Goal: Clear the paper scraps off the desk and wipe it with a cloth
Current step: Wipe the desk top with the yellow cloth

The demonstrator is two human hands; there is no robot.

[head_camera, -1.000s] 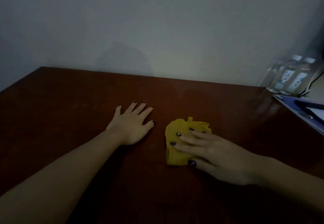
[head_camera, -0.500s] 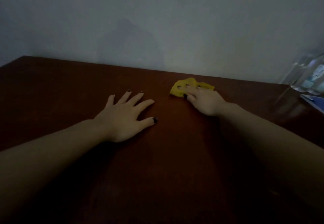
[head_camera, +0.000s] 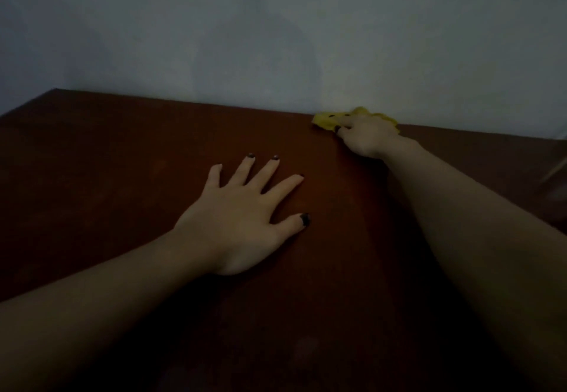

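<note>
A yellow cloth [head_camera: 326, 121] lies bunched at the far edge of the dark brown desk [head_camera: 107, 161], right against the wall. My right hand [head_camera: 366, 137] is stretched out and presses down on the cloth with flat fingers, covering most of it. My left hand [head_camera: 242, 216] rests palm down on the desk nearer to me, fingers spread, holding nothing. No paper scraps show on the desk.
A pale wall [head_camera: 276, 39] rises directly behind the desk's far edge. The desk's left corner [head_camera: 55, 91] is in view at the back left. Something faint and clear sits at the right border [head_camera: 555, 177]. The room is dim.
My right hand has pushed the yellow cloth away from me, from the desk's middle to its far edge by the wall. My left hand has stayed flat in place.
</note>
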